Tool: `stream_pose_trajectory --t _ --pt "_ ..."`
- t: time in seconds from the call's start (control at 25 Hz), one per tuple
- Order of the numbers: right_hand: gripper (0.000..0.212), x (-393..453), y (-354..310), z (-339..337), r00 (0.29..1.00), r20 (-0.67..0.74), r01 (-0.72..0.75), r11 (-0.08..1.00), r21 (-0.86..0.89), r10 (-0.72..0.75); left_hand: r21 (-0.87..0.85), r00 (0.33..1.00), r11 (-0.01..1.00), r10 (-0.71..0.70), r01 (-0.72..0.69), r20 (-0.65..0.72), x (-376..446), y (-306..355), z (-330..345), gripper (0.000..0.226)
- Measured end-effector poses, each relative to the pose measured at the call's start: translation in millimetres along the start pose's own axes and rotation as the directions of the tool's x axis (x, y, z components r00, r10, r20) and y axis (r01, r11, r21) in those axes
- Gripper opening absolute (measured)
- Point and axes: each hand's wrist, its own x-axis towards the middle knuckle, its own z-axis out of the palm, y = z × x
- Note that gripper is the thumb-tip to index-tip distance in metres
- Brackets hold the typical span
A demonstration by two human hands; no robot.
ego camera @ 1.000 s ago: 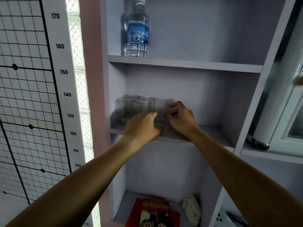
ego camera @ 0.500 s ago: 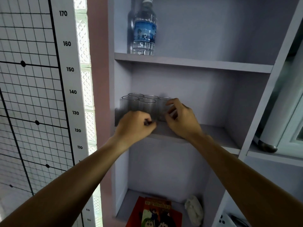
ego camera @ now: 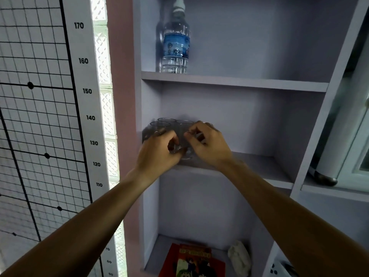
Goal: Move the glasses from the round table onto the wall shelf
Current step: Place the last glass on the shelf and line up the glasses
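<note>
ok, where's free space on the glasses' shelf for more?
Bare board runs from the right hand to the shelf's right wall. The left end is crowded: clear glasses cluster against the left wall, both hands among them, left hand in front. The water bottle's shelf is also bare rightward.

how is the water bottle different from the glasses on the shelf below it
The water bottle is tall, capped and blue-labelled; the glasses are short, open-topped and plain. The bottle stands alone and untouched on the upper shelf; the glasses cluster on the middle shelf, with the left hand and right hand at the front ones. Both are clear, upright and toward the left.
</note>
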Motion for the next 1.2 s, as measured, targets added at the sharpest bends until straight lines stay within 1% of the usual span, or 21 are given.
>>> stream_pose_trajectory --t 0.08,0.28,0.44,0.48,0.52,0.6,0.72,0.8,0.88,0.92,1.04,1.12,1.2 --pt "0.009 -2.6 4.3 -14.6 0.999 -0.012 -0.030 1.000 0.007 0.030 -0.058 1.000 0.998 0.002 -0.001 0.016 2.1 8.7 6.4 0.030" --pt "0.010 -14.2 24.1 -49.2 0.988 -0.073 -0.138 0.989 -0.047 0.134 -0.167 0.991 0.986 0.013 0.010 0.131 12.3 36.4 36.6 0.036" --pt "0.006 -23.9 37.7 -66.9 0.969 -0.110 -0.226 0.974 -0.029 0.222 -0.158 0.978 0.986 -0.023 0.057 0.208 18.8 55.6 51.2 0.035" --pt "0.008 -25.6 38.5 -70.5 0.962 -0.109 -0.252 0.967 -0.019 0.249 -0.155 0.971 0.985 -0.040 0.078 0.234 20.8 56.9 54.8 0.034" --pt "0.016 -26.4 39.2 -73.3 0.957 -0.107 -0.274 0.962 -0.017 0.270 -0.152 0.967 0.984 -0.054 0.094 0.248 22.5 57.7 58.1 0.033" --pt "0.031 -27.3 40.1 -75.7 0.952 -0.106 -0.292 0.956 -0.031 0.287 -0.135 0.965 0.985 -0.074 0.110 0.250 24.5 57.0 63.9 0.028" --pt "0.036 -26.8 42.7 -74.3 0.942 -0.117 -0.318 0.948 -0.022 0.313 -0.137 0.964 0.982 -0.091 0.128 0.251 24.8 54.6 67.5 0.029" --pt "0.036 -27.1 44.1 -72.5 0.937 -0.117 -0.333 0.943 -0.014 0.329 -0.137 0.964 0.982 -0.094 0.132 0.250 24.1 55.6 66.5 0.039" --pt "0.035 -26.9 45.4 -70.8 0.938 -0.115 -0.330 0.944 -0.012 0.326 -0.136 0.964 0.980 -0.108 0.144 0.242 24.2 56.4 65.7 0.054" --pt "0.034 -26.5 45.7 -69.9 0.938 -0.117 -0.330 0.944 -0.013 0.326 -0.128 0.964 0.980 -0.120 0.154 0.238 24.6 56.4 65.9 0.057" --pt "0.031 -24.6 47.4 -67.8 0.934 -0.131 -0.340 0.940 -0.037 0.333 -0.107 0.966 0.983 -0.119 0.147 0.230 25.0 58.2 64.5 0.052" --pt "0.029 -23.9 47.8 -66.2 0.931 -0.153 -0.337 0.941 -0.018 0.330 -0.122 0.967 0.982 -0.111 0.142 0.231 23.3 58.4 60.4 0.052" --pt "0.023 -22.6 45.5 -61.8 0.934 -0.225 -0.288 0.957 -0.021 0.277 -0.141 0.965 0.975 -0.136 0.170 0.222 20.2 53.3 54.1 0.040"
